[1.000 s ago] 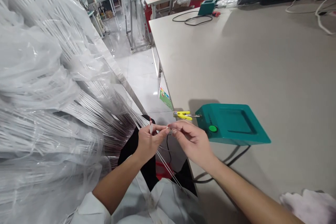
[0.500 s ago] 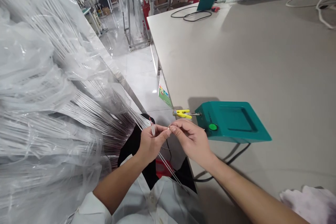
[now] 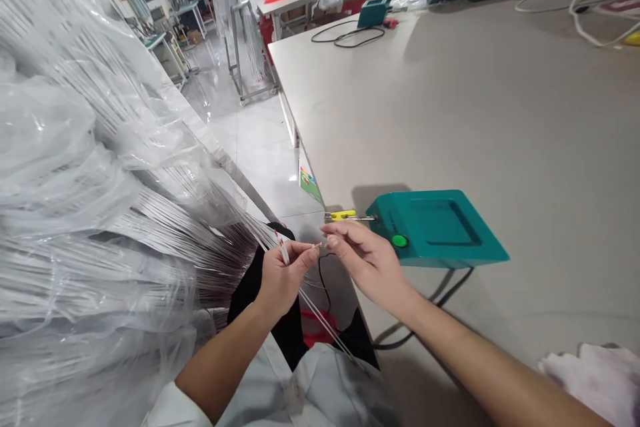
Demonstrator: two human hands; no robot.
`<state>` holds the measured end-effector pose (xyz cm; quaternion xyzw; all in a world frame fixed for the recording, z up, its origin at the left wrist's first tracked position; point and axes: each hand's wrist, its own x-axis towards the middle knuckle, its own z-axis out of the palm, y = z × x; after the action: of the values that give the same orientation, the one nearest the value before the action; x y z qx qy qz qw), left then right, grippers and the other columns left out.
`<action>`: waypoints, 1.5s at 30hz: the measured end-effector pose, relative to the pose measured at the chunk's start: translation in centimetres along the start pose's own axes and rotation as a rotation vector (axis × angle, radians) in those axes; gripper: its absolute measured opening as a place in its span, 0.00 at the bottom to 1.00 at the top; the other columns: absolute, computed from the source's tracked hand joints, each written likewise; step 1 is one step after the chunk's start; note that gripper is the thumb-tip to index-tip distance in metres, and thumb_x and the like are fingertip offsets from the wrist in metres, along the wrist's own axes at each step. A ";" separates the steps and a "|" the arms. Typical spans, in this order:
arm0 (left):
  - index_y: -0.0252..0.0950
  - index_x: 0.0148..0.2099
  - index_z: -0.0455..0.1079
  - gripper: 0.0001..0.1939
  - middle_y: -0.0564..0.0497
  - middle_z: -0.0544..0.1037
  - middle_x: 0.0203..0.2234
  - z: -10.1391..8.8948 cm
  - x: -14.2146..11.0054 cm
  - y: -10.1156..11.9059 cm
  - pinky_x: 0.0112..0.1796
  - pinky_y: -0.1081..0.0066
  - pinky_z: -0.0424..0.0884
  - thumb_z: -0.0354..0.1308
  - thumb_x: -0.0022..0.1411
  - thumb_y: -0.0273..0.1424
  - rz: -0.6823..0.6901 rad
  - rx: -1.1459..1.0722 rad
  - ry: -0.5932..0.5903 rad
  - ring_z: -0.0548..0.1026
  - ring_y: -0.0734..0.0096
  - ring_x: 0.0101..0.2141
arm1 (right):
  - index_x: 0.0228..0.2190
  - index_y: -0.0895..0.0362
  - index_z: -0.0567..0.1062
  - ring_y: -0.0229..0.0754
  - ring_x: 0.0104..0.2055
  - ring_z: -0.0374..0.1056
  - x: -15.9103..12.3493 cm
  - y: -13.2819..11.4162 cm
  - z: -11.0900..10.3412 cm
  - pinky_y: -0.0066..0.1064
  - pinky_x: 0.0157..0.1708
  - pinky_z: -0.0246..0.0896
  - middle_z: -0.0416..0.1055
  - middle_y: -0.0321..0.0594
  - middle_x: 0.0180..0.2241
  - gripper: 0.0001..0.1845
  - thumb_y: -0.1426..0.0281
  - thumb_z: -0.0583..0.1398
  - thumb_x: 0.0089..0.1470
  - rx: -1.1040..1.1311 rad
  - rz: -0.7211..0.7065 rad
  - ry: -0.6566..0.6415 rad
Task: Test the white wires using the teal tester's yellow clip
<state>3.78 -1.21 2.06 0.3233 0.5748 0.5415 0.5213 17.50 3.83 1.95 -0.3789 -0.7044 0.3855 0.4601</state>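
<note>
My left hand is closed on thin white wires. Short red ends stick up behind its index finger, and one wire's end pokes out between thumb and fingertip. Two long wire tails hang below the hand toward my lap. My right hand is just to the right of that wire end, thumb and index finger bent and slightly apart. Anything tiny between its fingertips is too small to make out. Beyond it, a green box-shaped device with a green button carries a yellow clip-like part at the table edge.
Bundles of white wires in clear plastic hang close on my left. The grey table extends to the right, with a black cable under the device, a pale cloth at lower right and a second green device farther back.
My right fingertips were pinched together at the wire end; they have now loosened and lifted slightly off it. My left hand keeps its hold. The view has shifted a little.
</note>
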 end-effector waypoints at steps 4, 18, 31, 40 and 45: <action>0.31 0.26 0.73 0.15 0.55 0.70 0.17 0.2 -0.1 0.5 0.23 0.76 0.57 0.68 0.42 0.38 0.001 0.033 -0.051 0.62 0.80 0.21 | 0.33 0.54 0.76 0.41 0.35 0.69 0.6 -0.8 -0.7 0.34 0.36 0.65 0.74 0.41 0.33 0.07 0.68 0.59 0.50 -0.007 -0.030 -0.086; 0.31 0.27 0.69 0.15 0.54 0.70 0.18 0.1 -0.1 0.3 0.18 0.77 0.45 0.66 0.48 0.39 -0.085 -0.196 -0.217 0.54 0.88 0.14 | 0.22 0.58 0.76 0.33 0.24 0.64 1.1 -1.1 -0.8 0.26 0.24 0.59 0.69 0.35 0.22 0.11 0.63 0.63 0.46 0.630 0.369 -0.335; 0.30 0.29 0.69 0.17 0.54 0.70 0.18 -0.3 0.1 0.5 0.17 0.77 0.43 0.65 0.48 0.40 -0.069 -0.062 -0.160 0.52 0.88 0.13 | 0.22 0.60 0.74 0.33 0.23 0.63 1.2 -0.9 0.1 0.25 0.23 0.52 0.69 0.35 0.19 0.17 0.57 0.65 0.43 0.563 0.479 -0.257; 0.30 0.27 0.68 0.16 0.54 0.69 0.18 0.5 -0.4 0.7 0.18 0.77 0.44 0.66 0.47 0.39 -0.061 -0.297 -0.250 0.54 0.88 0.14 | 0.23 0.60 0.76 0.30 0.19 0.60 0.3 -1.9 0.3 0.22 0.19 0.51 0.69 0.36 0.17 0.18 0.57 0.69 0.35 0.802 0.660 -0.219; 0.30 0.28 0.69 0.16 0.54 0.70 0.19 0.9 -0.8 1.0 0.17 0.77 0.43 0.66 0.46 0.39 -0.082 -0.341 -0.247 0.54 0.88 0.14 | 0.23 0.57 0.77 0.33 0.21 0.62 -0.1 -1.7 0.2 0.25 0.21 0.56 0.70 0.36 0.18 0.12 0.60 0.66 0.43 0.586 0.433 -0.113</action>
<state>4.63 -1.55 3.32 0.2708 0.4190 0.5657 0.6566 17.02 3.00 3.37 -0.3495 -0.4916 0.6799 0.4171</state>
